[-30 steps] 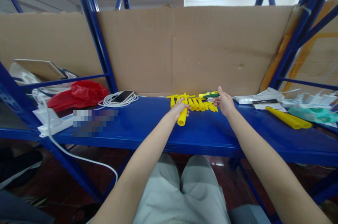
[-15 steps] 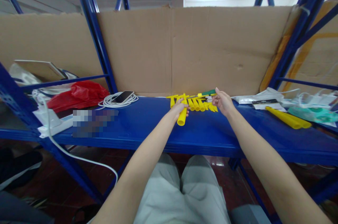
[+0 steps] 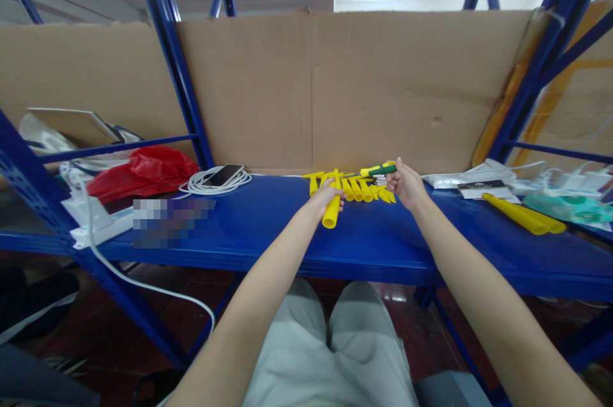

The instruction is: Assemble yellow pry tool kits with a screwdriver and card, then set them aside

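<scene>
So, mid-frame, the left hand (image 3: 322, 200) has its grip wrapped round a yellow tube (image 3: 330, 214), wide end facing the bottom edge. To its right, the right hand (image 3: 406, 184) pinches a screwdriver (image 3: 380, 168) crosswise, shaft pointing left toward the tube's far end; can't tell if they touch.

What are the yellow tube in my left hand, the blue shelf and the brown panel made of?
Yellow tube: probably plastic, smooth and evenly coloured. Blue shelf: likely painted metal, glossy with reflections. Brown panel: apparently cardboard, matte with a vertical crease.
</scene>
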### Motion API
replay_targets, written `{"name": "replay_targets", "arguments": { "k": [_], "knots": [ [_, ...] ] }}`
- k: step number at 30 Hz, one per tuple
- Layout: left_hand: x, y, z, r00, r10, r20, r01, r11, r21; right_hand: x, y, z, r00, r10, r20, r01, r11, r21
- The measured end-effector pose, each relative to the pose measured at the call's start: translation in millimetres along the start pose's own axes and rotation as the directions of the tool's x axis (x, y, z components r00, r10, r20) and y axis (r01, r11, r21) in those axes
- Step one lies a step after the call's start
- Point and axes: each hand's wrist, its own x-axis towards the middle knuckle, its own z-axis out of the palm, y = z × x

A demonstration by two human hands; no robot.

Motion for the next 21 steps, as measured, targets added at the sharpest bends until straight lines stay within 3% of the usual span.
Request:
{"name": "replay_targets", "arguments": {
  "k": [6, 21],
  "knots": [
    [4.3, -1.4, -1.3, 1.0, -0.001, -0.022, 0.001, 1.0, -0.021, -3.3, -3.4, 1.9, 0.996, 0.002, 0.088, -0.007, 0.998, 0.062],
    [2.6, -1.3, -0.9, 1.0, 0.012, 0.003, -0.012, 1.0, 0.001, -4.5, -2.3, 4.9, 0.991, 0.09, -0.097, -0.091, 0.996, -0.006]
  ]
}}
